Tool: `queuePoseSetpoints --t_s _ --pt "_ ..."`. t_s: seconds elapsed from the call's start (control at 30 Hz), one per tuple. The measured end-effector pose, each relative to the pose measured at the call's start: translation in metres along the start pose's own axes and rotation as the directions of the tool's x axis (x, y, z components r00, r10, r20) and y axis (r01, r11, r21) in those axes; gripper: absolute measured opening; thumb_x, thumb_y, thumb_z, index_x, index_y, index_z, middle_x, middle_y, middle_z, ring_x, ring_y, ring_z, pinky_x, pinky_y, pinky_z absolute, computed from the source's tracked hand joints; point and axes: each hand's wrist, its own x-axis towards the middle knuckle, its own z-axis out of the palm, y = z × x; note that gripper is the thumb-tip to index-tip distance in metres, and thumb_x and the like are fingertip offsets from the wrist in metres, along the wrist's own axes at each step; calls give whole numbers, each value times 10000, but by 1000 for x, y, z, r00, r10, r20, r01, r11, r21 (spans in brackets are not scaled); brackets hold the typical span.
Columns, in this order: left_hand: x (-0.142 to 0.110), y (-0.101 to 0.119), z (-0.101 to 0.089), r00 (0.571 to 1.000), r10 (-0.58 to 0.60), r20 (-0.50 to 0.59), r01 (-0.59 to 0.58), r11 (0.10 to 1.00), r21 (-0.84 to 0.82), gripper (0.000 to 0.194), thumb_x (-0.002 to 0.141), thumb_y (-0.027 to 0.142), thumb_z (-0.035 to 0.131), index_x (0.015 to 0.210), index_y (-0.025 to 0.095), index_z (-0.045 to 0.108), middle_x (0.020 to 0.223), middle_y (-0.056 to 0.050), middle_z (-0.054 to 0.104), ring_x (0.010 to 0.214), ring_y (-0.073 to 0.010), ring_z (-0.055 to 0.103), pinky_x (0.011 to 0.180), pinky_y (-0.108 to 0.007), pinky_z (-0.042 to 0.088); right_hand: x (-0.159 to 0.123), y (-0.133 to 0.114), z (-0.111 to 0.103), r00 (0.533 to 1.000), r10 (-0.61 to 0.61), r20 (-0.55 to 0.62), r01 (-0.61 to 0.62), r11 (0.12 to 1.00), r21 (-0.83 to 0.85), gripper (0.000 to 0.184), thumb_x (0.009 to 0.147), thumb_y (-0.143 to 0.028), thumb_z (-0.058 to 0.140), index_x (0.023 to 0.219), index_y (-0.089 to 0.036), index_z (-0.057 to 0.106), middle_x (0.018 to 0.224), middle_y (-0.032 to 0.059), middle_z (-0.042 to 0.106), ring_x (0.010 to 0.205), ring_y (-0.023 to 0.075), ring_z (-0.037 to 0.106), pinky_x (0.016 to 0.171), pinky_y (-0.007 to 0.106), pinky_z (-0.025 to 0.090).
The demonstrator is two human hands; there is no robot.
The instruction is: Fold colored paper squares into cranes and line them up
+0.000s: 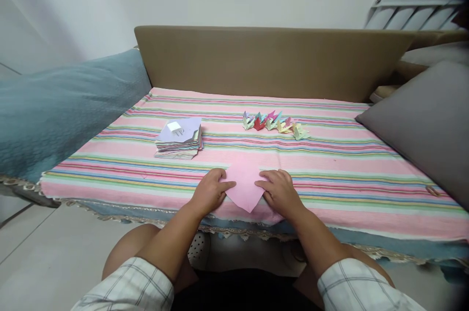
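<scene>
A pink sheet of paper [245, 185] lies on the striped cloth [330, 164] near its front edge, one corner pointing toward me. My left hand [210, 189] presses on the sheet's left side, fingers curled and the forefinger stretched onto the paper. On the sheet's right side my right hand [279, 191] rests the same way, its fingertips on the paper. Neither hand lifts the sheet.
A stack of coloured paper squares [180, 142] with a small white object on top sits left of centre. Several folded paper cranes [274, 122] stand in a row further back. A blue blanket [54, 110] lies left, a grey cushion [428, 125] right.
</scene>
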Motion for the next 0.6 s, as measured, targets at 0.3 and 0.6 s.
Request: queuePoseSetpoints --t_s 0.3,0.6 --pt "-6 -2 -17 990 -138 8 139 990 -35 193 733 194 586 874 222 715 889 -65 516 861 -192 507 739 -326 452 -2 16 -6 994 87 72 -95 988 121 258 736 -198 560 967 -254 659 1031 43 626 967 215 537 854 379 374" --pt "-7 -12 -19 964 -267 -17 265 960 -90 127 689 302 715 733 189 677 863 -38 520 818 -172 532 717 -303 459 -1 23 -7 989 135 57 -144 959 242 158 799 -275 546 886 -240 673 974 52 629 906 205 559 796 348 429"
